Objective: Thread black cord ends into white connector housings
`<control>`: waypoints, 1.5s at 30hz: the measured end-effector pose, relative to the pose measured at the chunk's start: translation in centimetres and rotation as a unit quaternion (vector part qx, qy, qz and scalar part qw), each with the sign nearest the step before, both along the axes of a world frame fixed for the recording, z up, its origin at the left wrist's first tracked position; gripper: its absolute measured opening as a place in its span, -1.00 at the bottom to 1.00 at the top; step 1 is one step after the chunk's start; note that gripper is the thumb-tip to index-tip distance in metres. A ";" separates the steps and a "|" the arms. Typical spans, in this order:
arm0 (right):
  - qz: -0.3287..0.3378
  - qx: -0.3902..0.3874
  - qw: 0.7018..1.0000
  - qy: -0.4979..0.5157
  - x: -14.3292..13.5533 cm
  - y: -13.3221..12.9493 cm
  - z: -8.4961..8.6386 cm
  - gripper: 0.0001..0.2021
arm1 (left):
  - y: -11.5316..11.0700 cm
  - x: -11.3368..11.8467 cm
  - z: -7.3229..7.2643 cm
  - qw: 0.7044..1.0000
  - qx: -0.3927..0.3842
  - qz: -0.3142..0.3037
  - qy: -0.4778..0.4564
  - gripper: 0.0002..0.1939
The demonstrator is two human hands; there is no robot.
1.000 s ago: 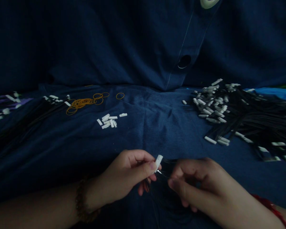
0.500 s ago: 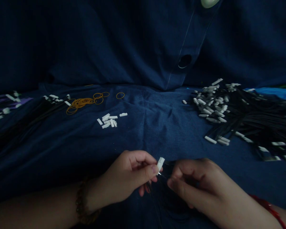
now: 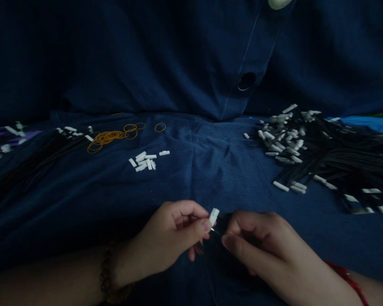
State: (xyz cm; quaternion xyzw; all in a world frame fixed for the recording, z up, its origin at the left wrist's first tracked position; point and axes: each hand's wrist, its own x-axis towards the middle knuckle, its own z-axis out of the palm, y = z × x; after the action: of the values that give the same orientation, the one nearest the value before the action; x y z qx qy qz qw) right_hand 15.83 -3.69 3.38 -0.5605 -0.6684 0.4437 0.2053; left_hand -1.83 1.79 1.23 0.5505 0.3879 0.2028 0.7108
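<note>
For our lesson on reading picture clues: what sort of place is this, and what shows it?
Probably a workspace for wiring handwork; whether home or workshop, I cannot tell. Clues: the white connector in the left hand, many black wires and orange rubber bands.

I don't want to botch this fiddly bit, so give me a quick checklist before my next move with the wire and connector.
1. White connector secure in the left hand: ok, pinched at thumb and fingers.
2. Thin wire secure in the right hand: ok, pinched between thumb and finger.
3. Shiny tip close to the connector: ok, by its lower end.
4. Tip seated in the connector: cannot tell, too small.
5. Light good enough: not ok, dim, and the wire is hard to follow against the blue cloth.
6. Loose connectors apart from the yellow-brown bands: ok.
</note>
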 end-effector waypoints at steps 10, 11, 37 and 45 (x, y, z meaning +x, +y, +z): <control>0.046 0.164 0.982 -0.086 -0.1 -0.5 0.0 -0.86 | -0.1 0.1 -0.1 1.000 -0.009 0.009 -0.005 -0.86; 0.051 0.176 0.979 -0.090 -0.1 -0.5 -0.1 -0.86 | -0.2 0.1 -0.1 1.000 -0.007 0.008 -0.004 -0.86; 0.053 0.281 0.945 -0.157 2.2 0.7 0.7 -0.88 | 0.6 -0.3 -0.4 0.996 -0.044 0.052 -0.049 -0.84; 0.027 0.042 0.991 -0.125 3.0 1.8 0.9 -0.72 | 0.6 -0.4 -0.7 0.995 -0.034 0.077 -0.056 -0.84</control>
State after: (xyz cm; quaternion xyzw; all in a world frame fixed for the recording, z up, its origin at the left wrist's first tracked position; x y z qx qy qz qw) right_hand 18.84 -1.91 4.26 -0.5843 -0.7218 0.3468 0.1318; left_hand -2.24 2.37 0.49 0.4822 0.3952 0.2744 0.7321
